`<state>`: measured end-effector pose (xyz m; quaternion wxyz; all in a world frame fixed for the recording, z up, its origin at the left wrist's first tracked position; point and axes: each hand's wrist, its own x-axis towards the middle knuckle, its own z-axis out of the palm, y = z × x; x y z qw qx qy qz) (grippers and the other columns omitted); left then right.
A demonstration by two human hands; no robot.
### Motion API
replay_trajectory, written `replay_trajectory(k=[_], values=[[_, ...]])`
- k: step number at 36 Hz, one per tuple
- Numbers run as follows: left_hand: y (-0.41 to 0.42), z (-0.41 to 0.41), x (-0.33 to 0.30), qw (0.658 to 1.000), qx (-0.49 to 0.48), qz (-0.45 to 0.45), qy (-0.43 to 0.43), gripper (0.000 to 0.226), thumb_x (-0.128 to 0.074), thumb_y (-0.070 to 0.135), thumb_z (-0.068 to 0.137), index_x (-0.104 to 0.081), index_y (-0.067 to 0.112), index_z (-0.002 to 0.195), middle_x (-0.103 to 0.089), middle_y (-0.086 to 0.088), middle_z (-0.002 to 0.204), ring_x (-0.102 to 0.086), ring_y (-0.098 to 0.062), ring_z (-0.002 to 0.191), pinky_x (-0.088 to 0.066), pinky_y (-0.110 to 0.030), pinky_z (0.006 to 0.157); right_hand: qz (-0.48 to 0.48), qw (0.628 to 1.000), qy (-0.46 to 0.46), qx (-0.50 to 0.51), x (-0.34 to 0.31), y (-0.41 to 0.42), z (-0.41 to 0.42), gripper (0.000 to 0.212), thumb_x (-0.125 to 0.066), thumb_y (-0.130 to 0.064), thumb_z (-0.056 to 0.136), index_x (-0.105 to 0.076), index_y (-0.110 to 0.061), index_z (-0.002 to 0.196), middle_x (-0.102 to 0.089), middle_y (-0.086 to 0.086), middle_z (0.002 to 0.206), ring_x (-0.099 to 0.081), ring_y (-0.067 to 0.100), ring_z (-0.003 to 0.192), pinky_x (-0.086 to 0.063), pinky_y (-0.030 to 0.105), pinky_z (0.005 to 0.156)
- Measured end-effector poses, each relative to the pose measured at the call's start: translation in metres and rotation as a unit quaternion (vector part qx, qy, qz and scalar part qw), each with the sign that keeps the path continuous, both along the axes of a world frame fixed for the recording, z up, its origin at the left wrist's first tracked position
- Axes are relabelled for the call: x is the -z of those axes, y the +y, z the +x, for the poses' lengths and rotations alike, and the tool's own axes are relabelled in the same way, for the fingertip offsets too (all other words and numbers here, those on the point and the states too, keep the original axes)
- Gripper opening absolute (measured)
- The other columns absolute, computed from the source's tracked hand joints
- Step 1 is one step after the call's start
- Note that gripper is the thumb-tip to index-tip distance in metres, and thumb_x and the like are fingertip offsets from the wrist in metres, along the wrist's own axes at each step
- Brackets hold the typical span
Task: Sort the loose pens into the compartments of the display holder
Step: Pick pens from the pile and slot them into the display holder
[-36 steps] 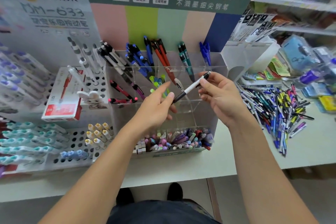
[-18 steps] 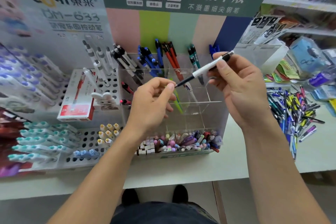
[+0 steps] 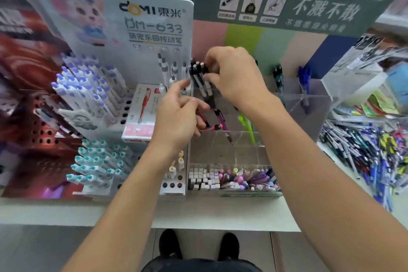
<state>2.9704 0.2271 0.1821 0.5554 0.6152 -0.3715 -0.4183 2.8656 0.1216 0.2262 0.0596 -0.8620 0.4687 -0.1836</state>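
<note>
The clear acrylic display holder [image 3: 313, 97] stands in the middle under a green sign. My right hand [image 3: 236, 75] reaches over its back left compartment and pinches a black-and-white pen [image 3: 199, 76] that stands among like pens there. Just below, my left hand [image 3: 176, 115] hovers with loosely spread fingers and holds nothing; its fingertips are close to the pink pens [image 3: 209, 127]. A purple pen [image 3: 220, 119], green pens [image 3: 247, 126], teal pens [image 3: 277, 77] and blue pens [image 3: 304, 79] sit in other compartments. The loose pens [image 3: 364, 154] lie heaped on the counter to the right.
A white rack [image 3: 141, 35] of capped pens stands to the left, with a red-and-white pen box [image 3: 141, 115] leaning on it. A low tray of erasers and small pastel items [image 3: 234, 180] sits at the holder's front. The counter edge [image 3: 198, 225] runs below.
My right hand carried the black-and-white pen up and left into the back left compartment. My left hand let go of the pen's tip and now hangs free. The view moved closer.
</note>
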Motion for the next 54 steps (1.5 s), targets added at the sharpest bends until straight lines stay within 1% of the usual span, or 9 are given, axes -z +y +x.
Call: replay_trajectory(k=[7, 12, 16, 25, 30, 37, 40, 47, 54], values=[[0.003, -0.006, 0.007, 0.996, -0.041, -0.067, 0.033, 0.023, -0.05, 0.004, 0.101, -0.059, 0.022, 0.111, -0.064, 0.003, 0.068, -0.051, -0.012, 0.045, -0.04, -0.024, 0.038, -0.05, 0.998, 0.023, -0.012, 0.007, 0.009, 0.004, 0.021, -0.074, -0.033, 0.091, -0.078, -0.017, 0.103, -0.073, 0.004, 0.1, -0.06, 0.028, 0.101, -0.049, 0.037, 0.081], [0.006, -0.041, 0.019, 0.989, -0.043, -0.14, 0.03, 0.013, -0.057, 0.01, 0.1, -0.059, 0.022, 0.098, -0.059, 0.003, 0.064, -0.048, -0.013, 0.047, -0.038, -0.024, 0.044, -0.155, 0.967, -0.202, -0.002, 0.021, 0.043, -0.055, 0.01, -0.074, -0.018, 0.089, -0.078, -0.01, 0.093, -0.076, 0.001, 0.089, -0.065, 0.022, 0.084, -0.051, 0.031, 0.077], [0.014, -0.101, 0.031, 0.987, 0.026, -0.15, 0.043, 0.013, -0.059, 0.011, 0.097, -0.06, 0.023, 0.092, -0.058, -0.001, 0.067, -0.049, -0.011, 0.05, -0.037, -0.02, 0.046, -0.063, 0.94, -0.311, 0.128, 0.048, 0.066, -0.136, 0.015, -0.072, -0.022, 0.093, -0.078, -0.012, 0.085, -0.072, -0.005, 0.076, -0.064, 0.009, 0.069, -0.051, 0.025, 0.067], [0.01, -0.303, 0.094, 0.932, 0.332, 0.145, -0.017, 0.011, -0.063, 0.026, 0.098, -0.06, 0.023, 0.108, -0.07, -0.007, 0.096, -0.066, -0.016, 0.064, -0.052, -0.031, 0.053, 0.162, 0.798, -0.405, 0.417, 0.135, 0.081, -0.342, 0.031, -0.065, -0.031, 0.092, -0.07, -0.015, 0.065, -0.071, 0.004, 0.065, -0.07, 0.025, 0.064, -0.06, 0.052, 0.07], [0.0, -0.41, 0.122, 0.927, 0.277, 0.253, 0.012, 0.035, -0.062, 0.033, 0.099, -0.054, 0.016, 0.129, -0.066, -0.007, 0.112, -0.069, -0.023, 0.096, -0.062, -0.037, 0.077, 0.201, 0.773, -0.383, 0.465, 0.167, 0.096, -0.463, 0.033, -0.066, -0.03, 0.092, -0.068, -0.011, 0.065, -0.07, 0.005, 0.062, -0.069, 0.031, 0.068, -0.058, 0.055, 0.072], [-0.023, -0.499, 0.152, 0.932, 0.196, 0.305, -0.008, 0.062, -0.067, 0.037, 0.096, -0.039, 0.016, 0.148, -0.052, -0.006, 0.132, -0.057, -0.023, 0.109, -0.056, -0.039, 0.09, 0.309, 0.745, -0.339, 0.484, 0.188, 0.082, -0.567, 0.028, -0.07, -0.021, 0.087, -0.062, -0.008, 0.064, -0.064, 0.013, 0.06, -0.061, 0.025, 0.05, -0.056, 0.037, 0.058], [-0.05, -0.502, 0.166, 0.935, 0.135, 0.328, -0.017, 0.077, -0.07, 0.039, 0.093, -0.03, 0.013, 0.154, -0.043, -0.009, 0.146, -0.051, -0.025, 0.108, -0.053, -0.045, 0.1, 0.332, 0.746, -0.312, 0.486, 0.201, 0.06, -0.586, 0.028, -0.071, -0.022, 0.087, -0.067, 0.001, 0.072, -0.069, 0.021, 0.07, -0.065, 0.029, 0.057, -0.06, 0.046, 0.062], [-0.136, -0.499, 0.226, 0.908, 0.008, 0.413, -0.074, 0.101, -0.085, 0.052, 0.069, -0.037, 0.007, 0.146, -0.041, -0.009, 0.149, -0.056, -0.034, 0.121, -0.055, -0.048, 0.094, 0.327, 0.699, -0.307, 0.557, 0.238, 0.013, -0.613, 0.03, -0.062, -0.012, 0.085, -0.042, -0.014, 0.062, -0.049, 0.01, 0.063, -0.049, 0.024, 0.058, -0.043, 0.036, 0.055], [-0.195, -0.566, 0.242, 0.895, -0.012, 0.411, -0.174, 0.12, -0.091, 0.06, 0.057, -0.033, 0.004, 0.145, -0.037, -0.013, 0.147, -0.043, -0.035, 0.135, -0.043, -0.045, 0.108, 0.36, 0.691, -0.278, 0.562, 0.265, -0.003, -0.637, 0.022, -0.063, -0.015, 0.083, -0.05, -0.013, 0.065, -0.053, 0.01, 0.062, -0.048, 0.023, 0.055, -0.041, 0.032, 0.056]])
